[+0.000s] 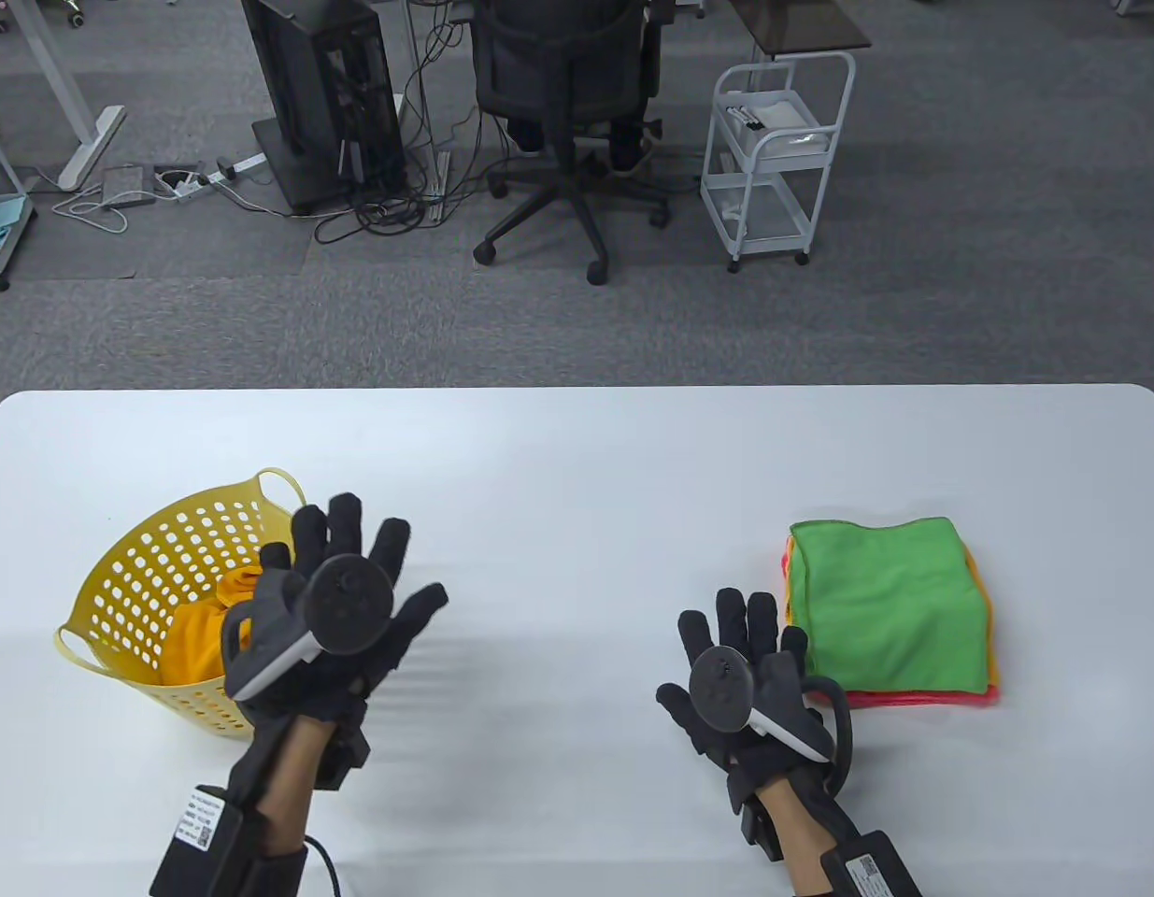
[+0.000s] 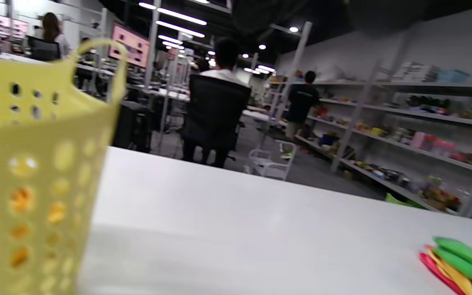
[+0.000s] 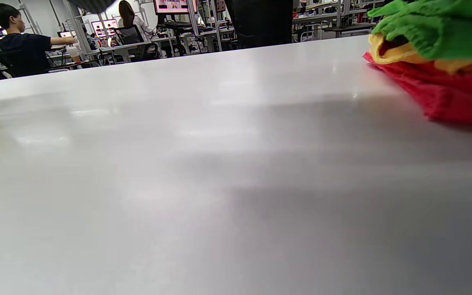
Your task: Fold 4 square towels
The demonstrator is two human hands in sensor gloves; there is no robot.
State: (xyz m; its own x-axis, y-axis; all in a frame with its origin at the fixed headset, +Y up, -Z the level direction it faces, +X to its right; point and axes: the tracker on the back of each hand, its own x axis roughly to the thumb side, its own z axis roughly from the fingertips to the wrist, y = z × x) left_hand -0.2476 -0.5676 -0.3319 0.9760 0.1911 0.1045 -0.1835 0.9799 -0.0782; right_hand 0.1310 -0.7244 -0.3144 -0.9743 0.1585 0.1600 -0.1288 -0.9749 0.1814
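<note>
A stack of folded towels (image 1: 890, 612), green on top with yellow and red below, lies on the right of the white table (image 1: 577, 467); it also shows in the right wrist view (image 3: 436, 57) and the left wrist view (image 2: 457, 262). A yellow perforated basket (image 1: 156, 579) at the left holds an orange towel (image 1: 198, 631). My left hand (image 1: 352, 579) is open with fingers spread, raised beside the basket and holding nothing. My right hand (image 1: 740, 654) is open and empty, just left of the folded stack.
The basket wall (image 2: 35, 184) fills the left of the left wrist view. Beyond the table's far edge stand an office chair (image 1: 567, 93), a white cart (image 1: 773, 149) and a computer tower (image 1: 324, 93) on grey carpet.
</note>
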